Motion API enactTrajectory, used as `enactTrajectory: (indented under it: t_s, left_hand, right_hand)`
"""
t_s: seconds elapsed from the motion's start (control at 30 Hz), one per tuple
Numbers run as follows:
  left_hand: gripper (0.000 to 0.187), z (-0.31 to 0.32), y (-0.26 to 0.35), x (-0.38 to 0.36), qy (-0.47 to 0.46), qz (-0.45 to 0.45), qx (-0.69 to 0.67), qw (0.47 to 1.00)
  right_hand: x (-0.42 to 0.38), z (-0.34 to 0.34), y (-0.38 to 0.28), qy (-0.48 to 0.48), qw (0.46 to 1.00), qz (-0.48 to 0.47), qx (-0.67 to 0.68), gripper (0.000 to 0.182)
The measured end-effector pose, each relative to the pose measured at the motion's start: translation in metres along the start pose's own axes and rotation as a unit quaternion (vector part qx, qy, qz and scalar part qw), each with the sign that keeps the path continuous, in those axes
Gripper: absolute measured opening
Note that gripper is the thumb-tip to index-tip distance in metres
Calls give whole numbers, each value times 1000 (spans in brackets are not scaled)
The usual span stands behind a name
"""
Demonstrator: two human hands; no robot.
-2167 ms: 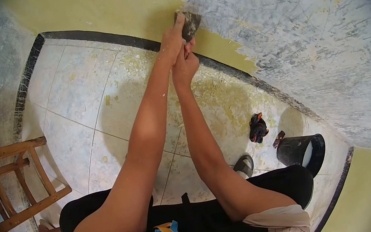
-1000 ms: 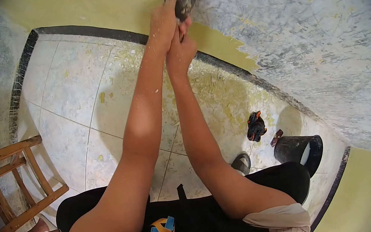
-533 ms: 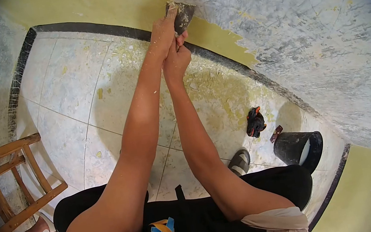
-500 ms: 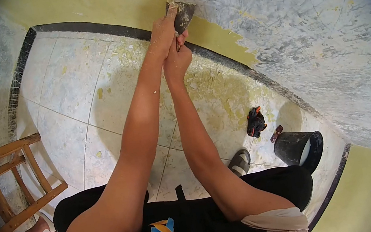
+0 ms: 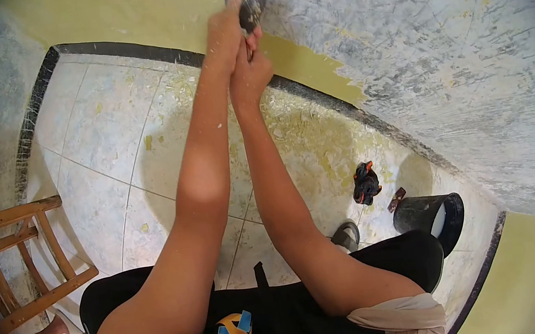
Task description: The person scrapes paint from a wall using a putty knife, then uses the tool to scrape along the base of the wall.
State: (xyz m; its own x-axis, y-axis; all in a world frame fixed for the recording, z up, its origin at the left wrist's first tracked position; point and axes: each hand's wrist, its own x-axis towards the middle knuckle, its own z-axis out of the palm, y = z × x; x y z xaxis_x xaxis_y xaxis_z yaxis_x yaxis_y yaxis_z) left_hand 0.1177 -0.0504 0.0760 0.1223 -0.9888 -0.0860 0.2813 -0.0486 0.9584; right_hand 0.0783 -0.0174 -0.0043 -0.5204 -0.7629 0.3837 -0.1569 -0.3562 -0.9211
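Yellow-painted wall (image 5: 140,10) at the top of the frame meets the dark metal scraper blade (image 5: 251,5), gripped together by left hand (image 5: 224,31) and right hand (image 5: 250,73).

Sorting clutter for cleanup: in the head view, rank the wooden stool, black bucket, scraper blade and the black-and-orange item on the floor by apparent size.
1. wooden stool, partly cut off
2. black bucket
3. scraper blade and black-and-orange item: alike, and at different distances, so unranked.

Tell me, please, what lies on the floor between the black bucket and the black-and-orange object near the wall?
In the head view, a small dark reddish object lies on the tiles between the black bucket and the black-and-orange object; what it is cannot be told.
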Motion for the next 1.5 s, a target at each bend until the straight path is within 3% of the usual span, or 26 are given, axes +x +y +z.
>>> enactTrajectory:
  t_s: [0.03, 0.1, 0.2, 0.4, 0.63, 0.87, 1.03, 1.07, 1.13, 1.17, 1.23, 1.27, 1.33, 1.4, 1.5]
  left_hand:
    - [58, -2, -13, -2, 2, 1, 1, 1000]
    - [58, -2, -37, -6, 0, -52, -4, 999]
    - [61, -1, -49, -12, 5, -90, -17, 996]
    - [60, -11, -41, -11, -17, -76, 33, 996]
    - [61, -21, -48, 3, 2, -7, 95, 995]
    - [62, -25, -50, 1, -20, -27, 87, 996]
    - [57, -22, -31, 5, -10, 40, 124, 991]
    - [57, -20, -16, 17, -9, 39, 123, 992]
    - [58, -11, 12, 32, 2, 195, 148, 970]
    - [58, -3, 25, 25, 2, 197, 144, 970]
    - [57, 8, 54, 4, 18, 28, 33, 999]
    - [67, 4, 40, 2, 0, 77, 81, 994]
    - [64, -3, 8, 1, 7, 76, 91, 993]
    - [65, -13, -22, -4, 16, 65, 102, 993]
    - [63, -21, -48, -24, 37, -2, 89, 995]
  right_hand:
    - [-7, -6, -2, -2, 1000, 0, 2, 34]
    - [-20, -24, -4, -32, 993, 109, -16, 38]
    - [-29, -31, 27, -45, 986, 160, 3, 42]
    - [-38, -12, 34, -15, 991, 106, 81, 44]
    - [-49, 1, 29, -12, 982, 171, 83, 41]
    - [-50, 6, 32, -1, 983, 138, 123, 39]
    - [-31, 20, 26, 26, 976, 113, 186, 41]
    - [-6, 27, 14, 4, 981, 66, 182, 40]
    - [8, 23, -6, -20, 986, 28, 163, 40]
    - [16, 24, -20, -37, 990, 47, 128, 37]
    - [22, 30, -35, -53, 991, 53, 107, 34]
    - [15, 30, -36, -5, 992, 17, 127, 35]
    - [-7, 17, -21, 42, 989, -16, 144, 36]
    - [-31, 4, 2, -11, 987, 120, 104, 35]
    - [-60, -10, 21, -15, 977, 150, 151, 36]
